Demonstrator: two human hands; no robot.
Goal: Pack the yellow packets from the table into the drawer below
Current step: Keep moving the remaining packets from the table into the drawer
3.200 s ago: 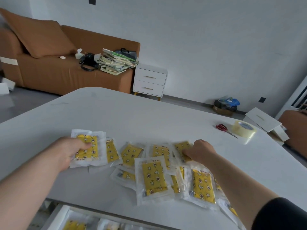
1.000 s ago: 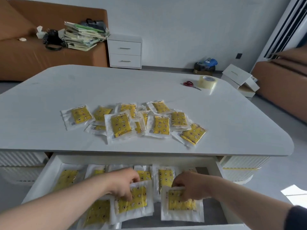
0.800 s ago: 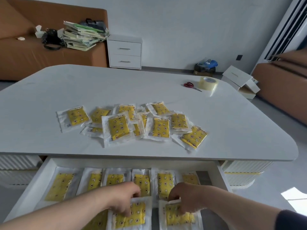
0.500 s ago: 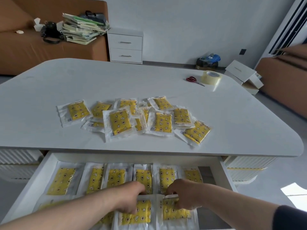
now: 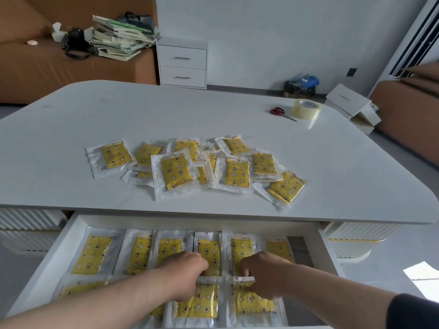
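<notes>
Drawer (image 5: pixel 71 245), open beneath counter (image 5: pixel 95 115): back row of six yellow packets (image 5: pixel 91 254), flat. My left hand (image 5: pixel 185 274): fingers curled over top edge of front-row packet (image 5: pixel 199 305). My right hand (image 5: pixel 263 274): pinching top edge of neighbouring packet (image 5: pixel 254 303) beside it. Counter: overlapping heap of packets (image 5: pixel 175 172); scissors (image 5: pixel 278 112) and tape roll (image 5: pixel 306 109) far right.

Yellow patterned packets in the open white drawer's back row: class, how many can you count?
6, side by side: far left, second, third, fourth, fifth, far right. The left hand and right hand cover parts; more may hide beneath.

Living room — sofa (image 5: pixel 47 67), nightstand (image 5: pixel 182 62)
</notes>
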